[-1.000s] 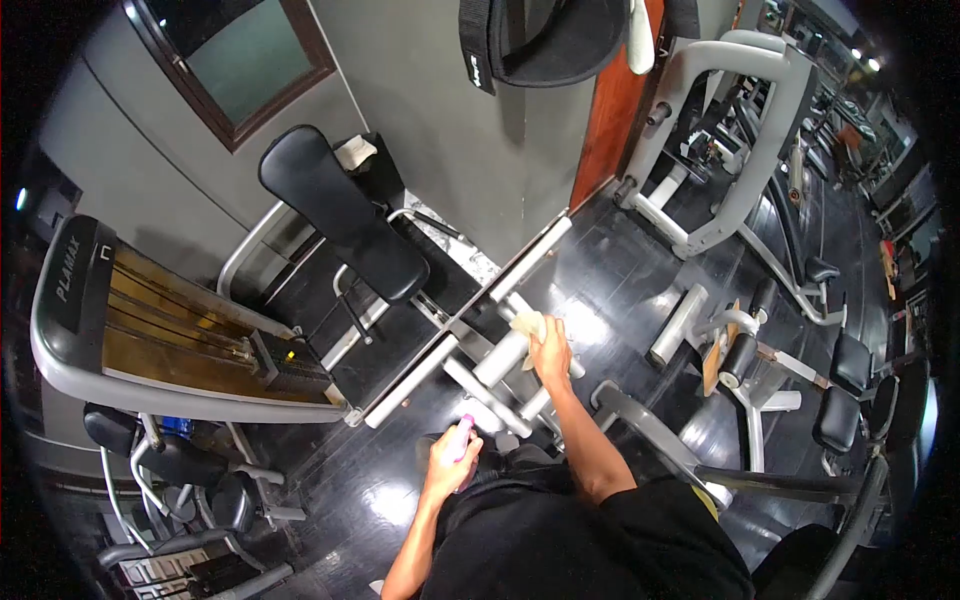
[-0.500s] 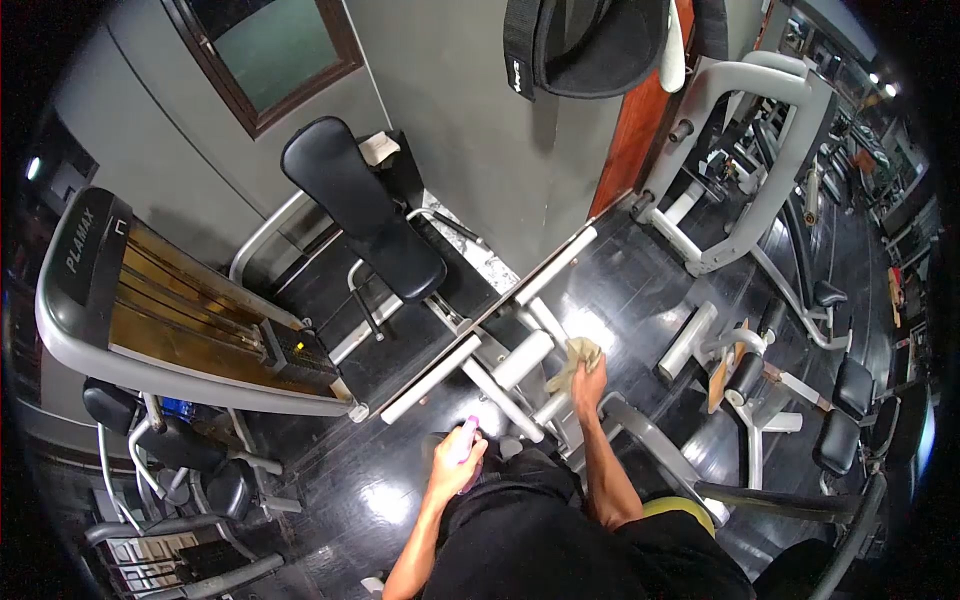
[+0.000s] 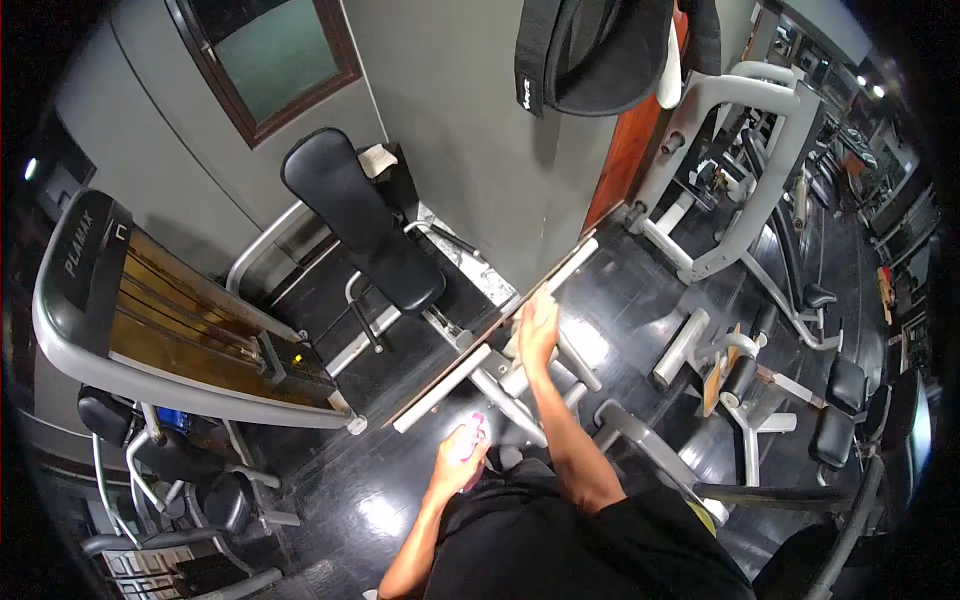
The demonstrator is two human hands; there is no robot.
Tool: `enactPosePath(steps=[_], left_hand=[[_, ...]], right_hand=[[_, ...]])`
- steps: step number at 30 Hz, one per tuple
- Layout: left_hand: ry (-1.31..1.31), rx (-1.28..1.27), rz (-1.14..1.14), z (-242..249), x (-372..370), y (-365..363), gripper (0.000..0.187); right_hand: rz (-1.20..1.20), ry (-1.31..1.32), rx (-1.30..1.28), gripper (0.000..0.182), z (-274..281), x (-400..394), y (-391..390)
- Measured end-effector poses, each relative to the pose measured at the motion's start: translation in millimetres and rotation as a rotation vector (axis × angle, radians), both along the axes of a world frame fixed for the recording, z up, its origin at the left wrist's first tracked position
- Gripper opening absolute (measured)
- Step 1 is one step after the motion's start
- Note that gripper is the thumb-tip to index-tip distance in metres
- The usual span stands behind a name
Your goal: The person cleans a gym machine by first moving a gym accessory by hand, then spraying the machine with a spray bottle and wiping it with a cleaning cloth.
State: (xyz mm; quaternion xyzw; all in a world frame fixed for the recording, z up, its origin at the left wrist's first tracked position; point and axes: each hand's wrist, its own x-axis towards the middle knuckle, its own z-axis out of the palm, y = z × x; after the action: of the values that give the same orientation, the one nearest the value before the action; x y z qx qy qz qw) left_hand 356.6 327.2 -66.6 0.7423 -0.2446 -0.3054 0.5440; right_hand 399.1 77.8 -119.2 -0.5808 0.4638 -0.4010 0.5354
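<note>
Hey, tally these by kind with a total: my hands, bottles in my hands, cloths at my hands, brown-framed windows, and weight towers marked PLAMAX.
Hands: 2, left hand and right hand
Bottles: 1, the pink bottle in the left
Cloths: 1, the pale cloth at the right
Brown-framed window: 1
PLAMAX weight tower: 1
Total: 6

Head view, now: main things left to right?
Black curved panel with PLAMAX lettering → tall black padded backrest → left hand holding a pink bottle-like item → right hand → large grey tubular metal frame → two black rectangular pads.
</note>
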Motion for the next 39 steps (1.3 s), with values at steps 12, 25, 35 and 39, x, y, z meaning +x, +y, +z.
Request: enactPosePath(steps=[12,25,35,39], left_hand=[[-0.035,0.010,-0.095,23,25,7,0.010],[0.044,-0.049,0.015,14,-3,-36,0.011],[-0.002,-0.082,-0.034,30,-13,-72,0.011],[-0.028,-0.119,0.055,30,-18,-72,0.011]], right_hand=[[-0.450,-0.047,0.066,0.057,24,-15,-100],[-0.109,0.201,-0.258,0.032,16,-2,-114],[0.570,-0.058,-0.480,0.021,4,-56,-59],[-0.199,0.033,-0.204,0.035,41,-42,-136]])
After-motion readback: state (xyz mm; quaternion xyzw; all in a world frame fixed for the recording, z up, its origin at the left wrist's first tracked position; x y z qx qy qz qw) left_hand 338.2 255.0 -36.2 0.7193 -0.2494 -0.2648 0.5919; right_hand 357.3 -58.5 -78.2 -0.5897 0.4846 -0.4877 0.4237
